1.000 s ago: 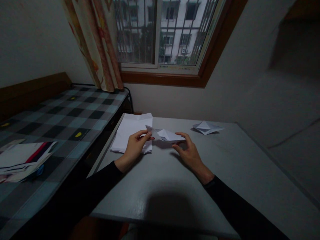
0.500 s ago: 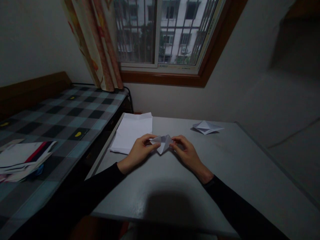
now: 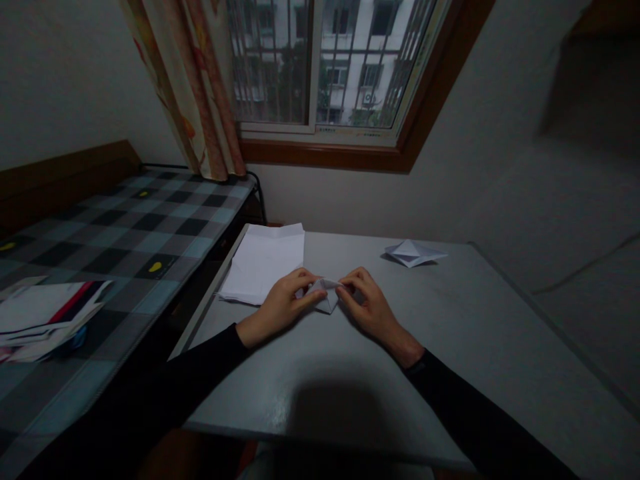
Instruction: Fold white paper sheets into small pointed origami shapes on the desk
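A pile of papers [image 3: 45, 313] is lying on the checked bedcover [image 3: 125, 233] at nine o'clock. A stack of white sheets [image 3: 263, 263] is resting on the grey table [image 3: 450, 333], just beside the left hand [image 3: 280, 308]. That hand is pinching the folded paper [image 3: 326, 296] at the table's middle, fingers closed on it. The right hand [image 3: 367, 308] is pinching its other side. At one o'clock, well apart, a second folded piece [image 3: 414, 253] is lying.

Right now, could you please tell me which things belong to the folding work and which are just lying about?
In hand: folded paper piece, pinched by left hand and right hand; paper stack.
Lying about: finished paper figure, booklets, curtain.
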The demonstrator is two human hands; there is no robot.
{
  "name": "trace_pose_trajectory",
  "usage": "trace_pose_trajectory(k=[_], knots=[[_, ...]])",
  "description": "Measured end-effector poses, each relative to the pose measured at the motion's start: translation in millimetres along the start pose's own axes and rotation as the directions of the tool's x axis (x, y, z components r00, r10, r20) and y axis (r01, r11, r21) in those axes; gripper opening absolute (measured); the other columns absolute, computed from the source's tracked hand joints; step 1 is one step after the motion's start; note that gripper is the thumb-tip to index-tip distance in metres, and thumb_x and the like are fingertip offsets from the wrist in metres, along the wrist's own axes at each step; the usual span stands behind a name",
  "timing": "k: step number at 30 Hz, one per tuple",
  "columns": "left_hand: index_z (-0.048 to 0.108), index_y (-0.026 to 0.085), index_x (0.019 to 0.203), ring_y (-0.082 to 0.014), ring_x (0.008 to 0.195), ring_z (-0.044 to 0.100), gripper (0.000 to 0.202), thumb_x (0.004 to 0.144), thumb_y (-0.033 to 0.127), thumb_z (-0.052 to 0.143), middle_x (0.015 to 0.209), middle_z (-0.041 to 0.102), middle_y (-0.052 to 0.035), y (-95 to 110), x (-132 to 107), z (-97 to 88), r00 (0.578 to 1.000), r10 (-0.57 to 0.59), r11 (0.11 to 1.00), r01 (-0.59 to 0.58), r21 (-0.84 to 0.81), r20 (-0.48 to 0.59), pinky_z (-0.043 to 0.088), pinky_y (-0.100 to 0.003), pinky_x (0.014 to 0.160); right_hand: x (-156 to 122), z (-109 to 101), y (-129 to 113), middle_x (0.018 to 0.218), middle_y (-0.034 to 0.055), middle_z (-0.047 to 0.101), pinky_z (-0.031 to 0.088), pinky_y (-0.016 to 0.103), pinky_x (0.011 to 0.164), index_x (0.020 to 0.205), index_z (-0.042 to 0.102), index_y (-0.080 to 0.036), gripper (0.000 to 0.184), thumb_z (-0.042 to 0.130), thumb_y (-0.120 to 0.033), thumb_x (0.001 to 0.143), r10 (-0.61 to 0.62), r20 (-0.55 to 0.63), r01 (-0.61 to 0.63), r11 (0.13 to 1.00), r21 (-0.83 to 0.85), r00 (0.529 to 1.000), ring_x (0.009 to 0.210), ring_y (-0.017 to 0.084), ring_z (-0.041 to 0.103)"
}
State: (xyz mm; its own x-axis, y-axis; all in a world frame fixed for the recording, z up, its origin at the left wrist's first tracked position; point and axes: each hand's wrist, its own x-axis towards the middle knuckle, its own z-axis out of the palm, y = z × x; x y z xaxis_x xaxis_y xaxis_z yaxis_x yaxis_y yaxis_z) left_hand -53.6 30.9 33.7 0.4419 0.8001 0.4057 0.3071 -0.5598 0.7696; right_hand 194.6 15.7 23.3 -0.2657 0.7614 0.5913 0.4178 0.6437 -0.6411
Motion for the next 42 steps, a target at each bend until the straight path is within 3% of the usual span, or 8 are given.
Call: trace_pose_trajectory(k=[6, 10, 14, 24, 30, 35, 38, 42], knots=[[0.085, 0.020, 0.091, -0.0189, 0.087, 0.067, 0.026, 0.104, 0.042, 0.078, 0.091, 0.073, -0.0039, 8.4, 1.0, 1.6, 0.999, -0.045, 0.990, 0.041, -0.138, -0.021, 0.048, -0.031, 0.083, -0.5, 0.1, -3.9, 0.100, 0.0052, 0.066, 0.054, 0.041, 0.088, 0.104, 0.071, -0.026, 0.009, 0.068, -0.031, 0.110, 0.013, 0.020, -0.015, 0.995, 0.099, 1.000, 0.095, 0.025, 0.065], [0.087, 0.019, 0.095, -0.0223, 0.093, 0.071, 0.030, 0.102, 0.047, 0.078, 0.095, 0.079, -0.0062, 11.7, 3.5, -0.1, 0.983, -0.168, 0.946, 0.139, -0.293, -0.077, 0.051, -0.034, 0.088, -2.2, -1.7, -4.8, 0.107, 0.0065, 0.074, 0.058, 0.042, 0.093, 0.122, 0.073, -0.026, 0.019, 0.060, -0.037, 0.114, 0.085, 0.117, -0.112, 0.960, 0.255, 0.990, 0.100, 0.025, 0.070], [0.088, 0.018, 0.102, -0.0242, 0.095, 0.073, 0.033, 0.102, 0.049, 0.078, 0.102, 0.083, -0.0086, 12.0, 3.7, 3.4, 0.969, -0.238, 0.905, 0.199, -0.377, -0.061, 0.053, -0.036, 0.089, -4.8, 2.6, -3.7, 0.114, 0.0074, 0.080, 0.060, 0.045, 0.099, 0.132, 0.076, -0.027, 0.027, 0.069, -0.039, 0.109, 0.106, 0.215, -0.165, 0.947, 0.275, 0.971, 0.104, 0.027, 0.074], [0.083, 0.018, 0.098, -0.0224, 0.097, 0.069, 0.034, 0.099, 0.052, 0.080, 0.103, 0.076, -0.0073, 7.2, 4.1, 18.6, 0.983, -0.183, 0.940, 0.171, -0.296, -0.013, 0.054, -0.035, 0.090, -4.1, 16.2, -9.1, 0.098, 0.0068, 0.086, 0.066, 0.042, 0.083, 0.115, 0.086, -0.022, 0.031, 0.086, -0.039, 0.090, 0.301, 0.094, -0.314, 0.888, 0.335, 0.949, 0.088, 0.028, 0.080], [0.074, 0.018, 0.124, -0.0257, 0.109, 0.068, 0.039, 0.107, 0.053, 0.068, 0.119, 0.076, -0.0108, 12.2, -1.9, 23.4, 0.982, -0.163, 0.941, 0.184, -0.284, 0.095, 0.055, -0.039, 0.099, -6.8, 11.3, -5.3, 0.089, 0.0060, 0.086, 0.062, 0.039, 0.072, 0.099, 0.088, -0.022, 0.026, 0.089, -0.045, 0.087, 0.285, 0.012, -0.283, 0.945, 0.165, 0.958, 0.075, 0.028, 0.078], [0.073, 0.017, 0.125, -0.0276, 0.112, 0.069, 0.047, 0.111, 0.060, 0.060, 0.121, 0.077, -0.0129, 16.0, -5.1, 23.0, 0.972, -0.147, 0.951, 0.190, -0.243, 0.184, 0.054, -0.041, 0.102, -12.3, 4.3, -2.7, 0.064, 0.0038, 0.077, 0.042, 0.030, 0.055, 0.075, 0.082, -0.023, 0.029, 0.079, -0.043, 0.095, 0.188, -0.057, -0.196, 0.956, -0.218, 0.980, 0.054, 0.021, 0.068], [0.075, 0.017, 0.117, -0.0276, 0.107, 0.070, 0.047, 0.106, 0.061, 0.067, 0.115, 0.078, -0.0117, 14.0, -4.4, 21.3, 0.957, -0.185, 0.951, 0.231, -0.206, 0.222, 0.056, -0.042, 0.100, -12.5, 2.9, -6.4, 0.062, 0.0034, 0.075, 0.039, 0.030, 0.057, 0.083, 0.083, -0.023, 0.025, 0.075, -0.040, 0.099, 0.064, -0.080, -0.089, 0.926, -0.366, 0.995, 0.054, 0.019, 0.066], [0.077, 0.018, 0.121, -0.0281, 0.111, 0.071, 0.045, 0.106, 0.060, 0.068, 0.118, 0.079, -0.0113, 9.7, -3.2, 19.3, 0.944, -0.186, 0.934, 0.257, -0.250, 0.274, 0.055, -0.044, 0.106, -9.9, 3.3, -14.4, 0.083, 0.0063, 0.082, 0.047, 0.032, 0.066, 0.103, 0.083, -0.024, 0.017, 0.072, -0.036, 0.104, -0.073, -0.052, 0.049, 0.928, -0.370, 0.996, 0.069, 0.021, 0.072]])
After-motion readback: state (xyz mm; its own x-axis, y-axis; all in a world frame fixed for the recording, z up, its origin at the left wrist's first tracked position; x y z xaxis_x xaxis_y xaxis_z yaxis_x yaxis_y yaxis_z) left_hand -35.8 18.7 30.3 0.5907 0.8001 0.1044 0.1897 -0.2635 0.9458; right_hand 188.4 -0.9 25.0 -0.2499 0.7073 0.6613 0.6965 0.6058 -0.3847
